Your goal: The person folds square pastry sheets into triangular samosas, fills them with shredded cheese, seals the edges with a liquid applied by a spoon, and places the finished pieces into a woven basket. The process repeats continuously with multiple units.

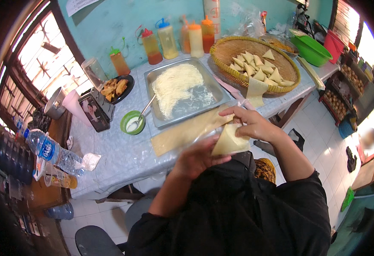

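My left hand point(200, 157) cradles a pale pastry wrapper point(228, 143) folded into a cone-like pocket. My right hand point(252, 123) reaches over from above, its fingers closed on the wrapper's upper edge. Whatever lies inside the fold is hard to make out. Just beyond my hands, a long strip of pastry sheets point(184, 133) rests on clear plastic. Behind it, a metal tray point(187, 117) holds a heap of shredded pale filling point(176, 83). To the left, a green bowl point(126, 129) contains white paste and a spoon point(146, 107). Folded triangular pastries point(261, 68) fill part of a round woven basket point(225, 47).
Sauce squeeze bottles point(167, 40) line the wall. A dark plate of fried food point(129, 87) and a propped phone point(93, 112) stand at left, near a water bottle point(52, 147). A green basin point(313, 50) sits far right, above egg racks point(335, 104).
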A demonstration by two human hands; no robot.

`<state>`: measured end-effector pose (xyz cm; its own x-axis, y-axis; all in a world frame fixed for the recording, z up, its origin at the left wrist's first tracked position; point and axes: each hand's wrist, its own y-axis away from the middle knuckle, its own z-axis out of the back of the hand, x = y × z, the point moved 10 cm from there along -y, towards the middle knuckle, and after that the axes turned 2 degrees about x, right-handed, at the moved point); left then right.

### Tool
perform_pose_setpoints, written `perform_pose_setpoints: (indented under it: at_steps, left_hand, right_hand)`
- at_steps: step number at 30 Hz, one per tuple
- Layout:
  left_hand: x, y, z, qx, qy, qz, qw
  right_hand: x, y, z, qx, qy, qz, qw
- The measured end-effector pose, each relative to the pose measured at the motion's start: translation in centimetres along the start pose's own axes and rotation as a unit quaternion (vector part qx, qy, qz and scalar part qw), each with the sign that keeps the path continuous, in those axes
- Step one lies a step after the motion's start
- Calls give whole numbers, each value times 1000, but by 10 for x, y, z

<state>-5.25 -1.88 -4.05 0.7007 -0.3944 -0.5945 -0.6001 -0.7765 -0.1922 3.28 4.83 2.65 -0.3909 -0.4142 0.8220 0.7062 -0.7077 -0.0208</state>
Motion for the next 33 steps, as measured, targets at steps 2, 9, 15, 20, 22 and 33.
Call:
perform_pose_setpoints:
  at_steps: [2,9,15,20,22,33]
  left_hand:
    - [7,-6,-12,31,-83,103,991]
    - [-35,-21,-9,-37,-180,74,980]
    - [-123,-27,-27,-57,-136,-38,988]
    - [-191,-49,-24,-32,-204,-166,964]
    - [-211,-55,-1,-72,-237,-225,942]
    - [-229,-69,68,-142,-154,-288,934]
  right_hand:
    - [16,-6,-4,19,132,44,990]
    - [74,-47,-2,58,198,107,973]
    - [-10,-154,38,-21,-136,-49,989]
    - [-94,-204,-22,87,205,-53,973]
    - [-110,-204,-52,115,306,-35,945]
    - [-35,-226,-117,232,4,-22,972]
